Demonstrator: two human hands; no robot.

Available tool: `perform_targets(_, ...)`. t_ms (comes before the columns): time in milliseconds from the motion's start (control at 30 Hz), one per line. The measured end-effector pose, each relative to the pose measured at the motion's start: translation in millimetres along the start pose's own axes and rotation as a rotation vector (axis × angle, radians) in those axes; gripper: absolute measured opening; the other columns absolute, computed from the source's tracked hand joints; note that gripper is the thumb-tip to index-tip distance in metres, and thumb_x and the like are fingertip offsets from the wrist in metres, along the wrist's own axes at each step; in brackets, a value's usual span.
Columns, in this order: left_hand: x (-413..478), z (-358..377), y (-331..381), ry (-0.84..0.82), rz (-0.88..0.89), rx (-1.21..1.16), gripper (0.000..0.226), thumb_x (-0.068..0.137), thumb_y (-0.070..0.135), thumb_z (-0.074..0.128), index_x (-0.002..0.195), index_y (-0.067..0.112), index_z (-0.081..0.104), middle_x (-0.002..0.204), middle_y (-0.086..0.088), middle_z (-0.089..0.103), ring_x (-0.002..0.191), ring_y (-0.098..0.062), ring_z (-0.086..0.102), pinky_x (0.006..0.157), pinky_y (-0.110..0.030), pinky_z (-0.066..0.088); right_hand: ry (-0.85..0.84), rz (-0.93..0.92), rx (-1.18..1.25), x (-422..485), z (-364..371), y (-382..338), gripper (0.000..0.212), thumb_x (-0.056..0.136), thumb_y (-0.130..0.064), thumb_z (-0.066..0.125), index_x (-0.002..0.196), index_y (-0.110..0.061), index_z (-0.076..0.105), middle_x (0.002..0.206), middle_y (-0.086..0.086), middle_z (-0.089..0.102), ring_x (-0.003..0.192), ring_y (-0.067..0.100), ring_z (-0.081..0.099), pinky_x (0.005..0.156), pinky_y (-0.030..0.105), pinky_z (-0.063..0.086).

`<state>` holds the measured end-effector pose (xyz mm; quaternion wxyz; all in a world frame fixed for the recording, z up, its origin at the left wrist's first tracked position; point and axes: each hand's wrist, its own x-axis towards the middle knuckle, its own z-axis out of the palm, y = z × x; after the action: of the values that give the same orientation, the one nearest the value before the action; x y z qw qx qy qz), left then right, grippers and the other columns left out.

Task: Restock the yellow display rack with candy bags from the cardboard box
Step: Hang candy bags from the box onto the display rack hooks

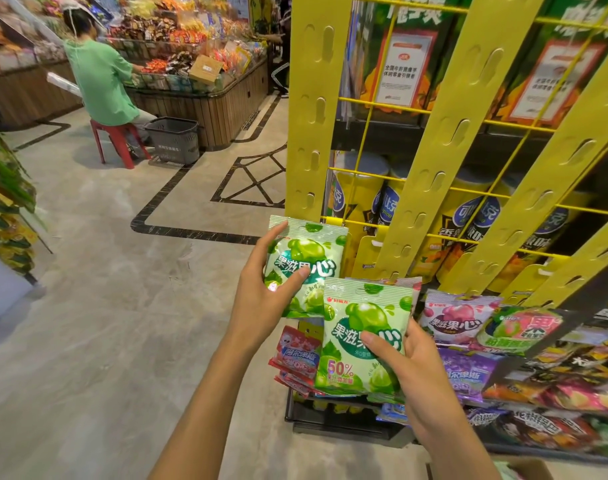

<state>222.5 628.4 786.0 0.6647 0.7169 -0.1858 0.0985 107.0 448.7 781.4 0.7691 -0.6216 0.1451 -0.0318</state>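
Right hand [413,362]: sitting lowest and nearest in the frame, closing on a green candy bag [363,336], thumb pressing across the printed front, fingers tucking behind.
Left hand [264,289]: lifting a second green bag [304,265] at centre frame, thumb lying on the front, fingertips curling over the upper left corner.
Handling: judging both bags light, soft and crinkly, film probably slick; pinching near the flat sealed top rather than squeezing the filled middle.
Hang hole: showing as a slot near the top seal of the lower bag, likely the part for threading onto a hook.
Yellow display rack [430,188]: rising to the right of centre, slotted strips and wire grid standing just behind the raised bag.
Hung stock: pink bag [458,320] and purple bag [468,374] hanging at lower right, red packets [297,351] hanging below the left hand.
Cardboard box [534,469]: peeking in at the bottom right edge, contents hardly showing.
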Motion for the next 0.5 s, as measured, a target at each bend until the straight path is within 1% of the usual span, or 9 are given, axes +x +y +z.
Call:
perform_targets(67, 2.7, -1.0, -2.2, 0.005, 0.015, 0.01, 0.062, 0.088, 0.009, 0.071, 0.143, 0.025, 0.045, 0.142, 0.008, 0.052, 0.128, -0.008, 0.052, 0.097, -0.01, 0.042, 0.003, 0.004, 0.001, -0.8, -0.4, 1.7, 0.043, 0.087, -0.007, 0.067, 0.128, -0.019, 0.057, 0.115, -0.002, 0.074, 0.106, 0.018, 0.071, 0.083, 0.037, 0.061)
perform_targets(100, 4.0, -1.6, -3.7, 0.01, 0.017, 0.017, 0.062, 0.089, 0.009, 0.071, 0.143, 0.025, 0.045, 0.143, 0.009, 0.051, 0.129, -0.007, 0.051, 0.099, -0.013, 0.043, 0.007, 0.007, 0.002, -1.2, -0.8, 2.5, 0.043, 0.087, -0.007, 0.067, 0.128, -0.018, 0.057, 0.115, -0.001, 0.074, 0.106, 0.018, 0.071, 0.084, 0.037, 0.061)
perform_targets(200, 7.0, -2.2, -7.2, 0.029, 0.004, -0.005, 0.062, 0.089, 0.007, 0.069, 0.144, 0.022, 0.045, 0.142, 0.01, 0.051, 0.126, -0.001, 0.052, 0.095, -0.016, 0.049, 0.014, 0.013, 0.008, -2.6, -1.9, 4.0, 0.043, 0.087, -0.006, 0.067, 0.127, -0.018, 0.057, 0.114, -0.001, 0.075, 0.105, 0.018, 0.072, 0.083, 0.037, 0.061)
perform_targets(267, 7.9, -4.1, -14.0, 0.027, -0.022, -0.027, 0.062, 0.089, 0.008, 0.07, 0.143, 0.026, 0.045, 0.141, 0.009, 0.052, 0.126, -0.008, 0.054, 0.097, -0.032, 0.053, 0.019, 0.016, 0.002, -3.7, -2.1, 4.5, 0.043, 0.087, -0.006, 0.067, 0.127, -0.018, 0.057, 0.113, -0.001, 0.075, 0.104, 0.018, 0.072, 0.083, 0.038, 0.061)
perform_targets(333, 7.4, -5.6, -20.9, 0.021, -0.05, -0.047, 0.062, 0.089, 0.012, 0.07, 0.142, 0.032, 0.045, 0.141, 0.006, 0.052, 0.125, -0.017, 0.057, 0.095, -0.047, 0.055, 0.022, 0.022, -0.005, -4.9, -2.4, 5.2, 0.042, 0.087, -0.007, 0.067, 0.126, -0.018, 0.058, 0.113, -0.001, 0.075, 0.103, 0.019, 0.072, 0.085, 0.04, 0.06)
perform_targets(400, 5.6, -5.5, -24.6, 0.026, -0.066, -0.057, 0.062, 0.09, 0.01, 0.07, 0.142, 0.032, 0.045, 0.141, 0.004, 0.053, 0.123, -0.02, 0.059, 0.091, -0.05, 0.056, 0.02, 0.025, -0.008, -5.8, -1.7, 5.4, 0.042, 0.087, -0.007, 0.067, 0.126, -0.019, 0.058, 0.114, -0.001, 0.075, 0.105, 0.019, 0.072, 0.088, 0.043, 0.059)
perform_targets(500, 3.3, -4.5, -27.3, 0.031, -0.078, -0.062, 0.062, 0.089, 0.008, 0.069, 0.142, 0.031, 0.045, 0.14, 0.005, 0.053, 0.121, -0.019, 0.06, 0.088, -0.049, 0.058, 0.019, 0.031, -0.013, -6.2, 0.2, 6.3, 0.043, 0.087, -0.006, 0.068, 0.126, -0.019, 0.057, 0.115, 0.0, 0.074, 0.107, 0.02, 0.071, 0.092, 0.047, 0.056)
